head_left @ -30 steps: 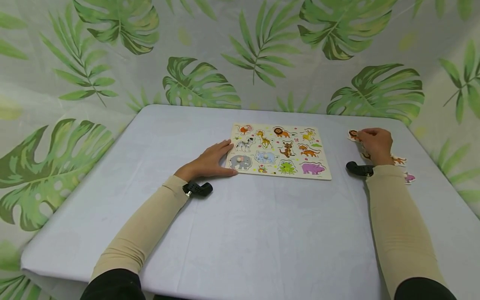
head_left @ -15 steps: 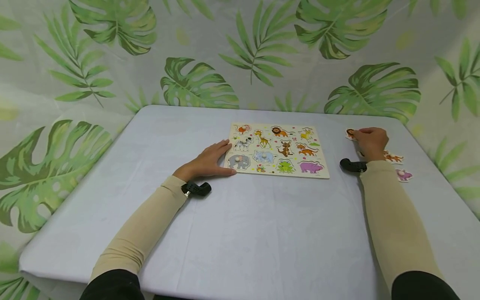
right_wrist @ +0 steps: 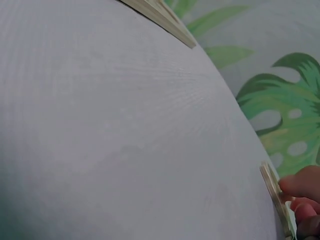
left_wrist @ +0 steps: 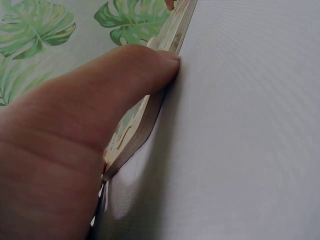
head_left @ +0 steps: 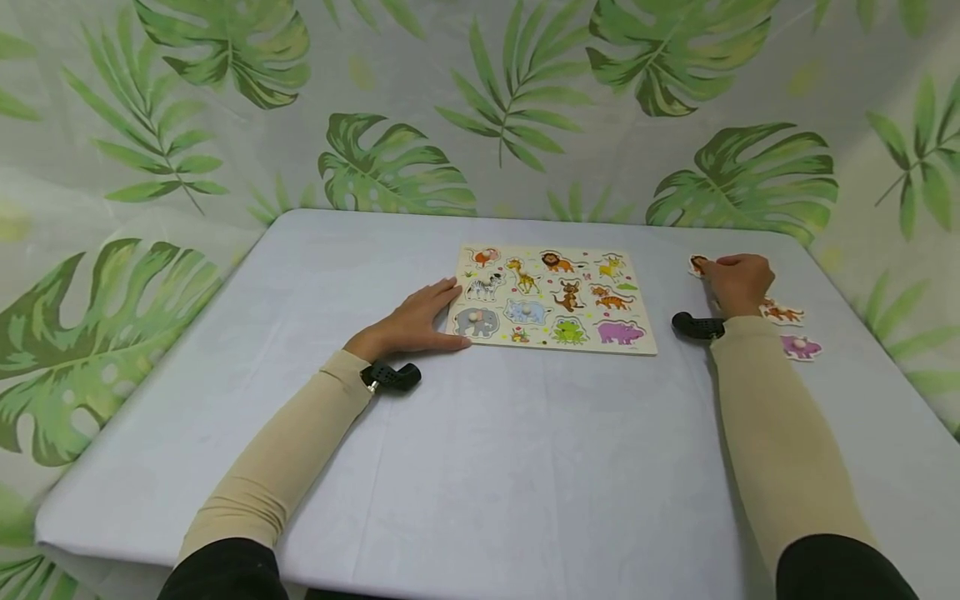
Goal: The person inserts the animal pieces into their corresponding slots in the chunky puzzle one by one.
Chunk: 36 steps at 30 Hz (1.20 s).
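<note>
Animal puzzle board [head_left: 546, 283] lies flat on the white tablecloth [head_left: 487, 467], toward the table's far side and a little right of centre in the head view. The left hand [head_left: 416, 321] rests at the board's left side, fingers mostly straight and thumb spread away from them; it steadies nothing within its grasp, only touches. Seen from the left wrist, its thumb [left_wrist: 145, 67] lies across the near edge close to the corner. An elephant piece [head_left: 476, 322] and a blue animal piece [head_left: 527, 313], each with a small knob, sit in the board's near row. Beside them come a green frog picture [head_left: 568, 331] and a purple hippo picture [head_left: 620, 332], while a lion picture [head_left: 557, 262] appears in the far row. Well to the right of the board, the right hand [head_left: 738, 283] is curled over a brown-maned piece [head_left: 697, 265], thumb and fingers drawn together in what looks like a pinch, though the hand covers much of it. From the right wrist, that piece shows edge-on beside the fingertips [right_wrist: 300, 183]. Nearer the person, a tiger piece [head_left: 783, 313] lies partly behind the right hand's wrist, and a purple hippo piece [head_left: 802, 347] lies just below that. Leaf-printed cloth [head_left: 517, 108] rises behind the table.
</note>
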Motion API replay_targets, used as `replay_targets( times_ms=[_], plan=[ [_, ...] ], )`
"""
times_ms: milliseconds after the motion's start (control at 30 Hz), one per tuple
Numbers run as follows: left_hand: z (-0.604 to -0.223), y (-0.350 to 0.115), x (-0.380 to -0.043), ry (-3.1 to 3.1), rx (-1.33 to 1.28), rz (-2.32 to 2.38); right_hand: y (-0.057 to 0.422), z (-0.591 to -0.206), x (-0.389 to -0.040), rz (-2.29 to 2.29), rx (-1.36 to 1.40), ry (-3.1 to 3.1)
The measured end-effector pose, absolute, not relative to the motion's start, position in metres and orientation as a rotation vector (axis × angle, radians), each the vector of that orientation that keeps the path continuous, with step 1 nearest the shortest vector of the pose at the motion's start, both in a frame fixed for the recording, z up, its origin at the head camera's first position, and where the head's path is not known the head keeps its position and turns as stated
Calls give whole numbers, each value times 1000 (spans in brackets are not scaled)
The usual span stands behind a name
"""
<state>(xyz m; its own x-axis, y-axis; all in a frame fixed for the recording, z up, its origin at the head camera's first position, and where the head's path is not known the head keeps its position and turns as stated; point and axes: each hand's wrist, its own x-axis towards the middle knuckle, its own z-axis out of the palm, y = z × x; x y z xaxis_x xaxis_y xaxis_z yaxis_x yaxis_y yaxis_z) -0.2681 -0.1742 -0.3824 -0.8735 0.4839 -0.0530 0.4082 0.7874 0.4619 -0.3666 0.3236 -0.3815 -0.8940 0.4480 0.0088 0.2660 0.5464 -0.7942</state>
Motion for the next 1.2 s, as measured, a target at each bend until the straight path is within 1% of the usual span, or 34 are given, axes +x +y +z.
replay_targets(
  times_ms=[1200],
  plan=[
    [-383,-176,-268,2818,733,661,324,-391,-372,1177,-565,-2528]
  ],
)
